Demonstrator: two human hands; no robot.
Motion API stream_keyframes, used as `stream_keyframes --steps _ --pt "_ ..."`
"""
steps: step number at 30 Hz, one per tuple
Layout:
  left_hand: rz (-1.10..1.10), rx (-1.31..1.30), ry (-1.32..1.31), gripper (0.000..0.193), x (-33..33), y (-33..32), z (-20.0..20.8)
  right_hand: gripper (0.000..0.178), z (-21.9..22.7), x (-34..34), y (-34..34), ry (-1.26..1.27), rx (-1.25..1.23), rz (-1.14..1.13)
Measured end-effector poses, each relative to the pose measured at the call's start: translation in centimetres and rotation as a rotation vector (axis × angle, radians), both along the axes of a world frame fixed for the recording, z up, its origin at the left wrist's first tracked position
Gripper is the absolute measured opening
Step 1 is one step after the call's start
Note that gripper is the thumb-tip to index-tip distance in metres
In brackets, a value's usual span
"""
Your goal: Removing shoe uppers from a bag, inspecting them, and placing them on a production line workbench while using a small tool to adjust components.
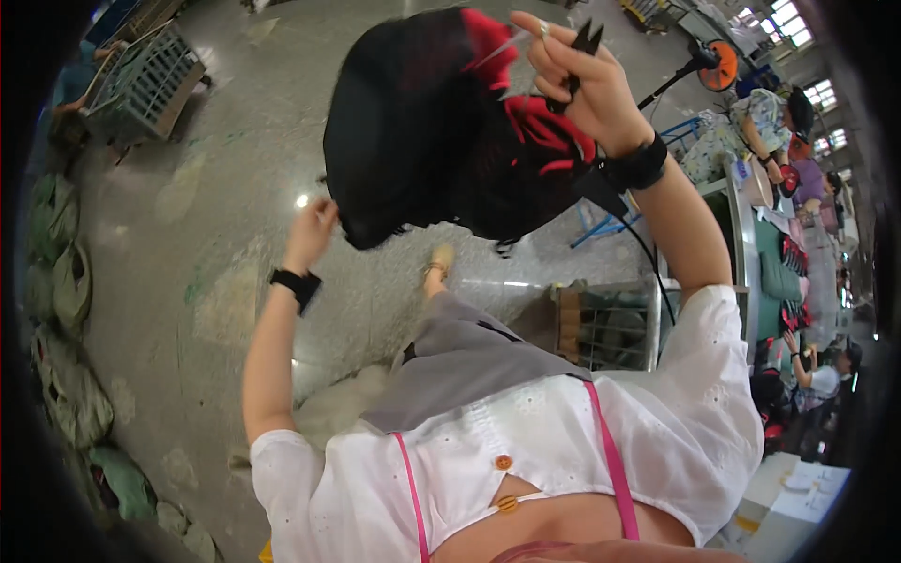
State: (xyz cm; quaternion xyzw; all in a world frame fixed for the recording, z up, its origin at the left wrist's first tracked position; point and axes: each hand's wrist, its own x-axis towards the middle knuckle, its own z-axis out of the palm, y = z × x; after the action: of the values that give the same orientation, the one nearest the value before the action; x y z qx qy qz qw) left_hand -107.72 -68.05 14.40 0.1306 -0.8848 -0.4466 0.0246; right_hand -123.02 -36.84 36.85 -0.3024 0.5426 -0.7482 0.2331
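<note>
A black and red fabric piece that looks like a bag [404,122] hangs in the air before me, somewhat blurred. My left hand [313,233] is closed at its lower left edge, fingertips pinched on the fabric. Raised at the upper right, my right hand [596,98] has its fingers wrapped round dark thread snips [584,58], blades pointing up. Its index finger reaches over the red part of the bag. Whether that hand also grips the fabric is hard to tell. Each wrist wears a black band.
Green sacks [70,375] line the left side. A grey crate cart [150,84] stands at the far left. On the right are a wire cage [610,328], an orange fan [718,66] and a long worktable [770,272], with people working along it.
</note>
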Motion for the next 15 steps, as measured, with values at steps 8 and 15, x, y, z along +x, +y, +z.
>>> stream_keyframes --steps 8,15 --pt "-0.36 1.07 -0.458 0.049 -15.5 16.8 -14.1 0.037 5.1 -17.9 -0.2 0.182 0.222 -0.077" --pt "-0.466 0.795 0.049 0.047 -36.6 17.4 -15.0 0.027 12.1 -34.6 5.6 0.062 -0.064 -0.497"
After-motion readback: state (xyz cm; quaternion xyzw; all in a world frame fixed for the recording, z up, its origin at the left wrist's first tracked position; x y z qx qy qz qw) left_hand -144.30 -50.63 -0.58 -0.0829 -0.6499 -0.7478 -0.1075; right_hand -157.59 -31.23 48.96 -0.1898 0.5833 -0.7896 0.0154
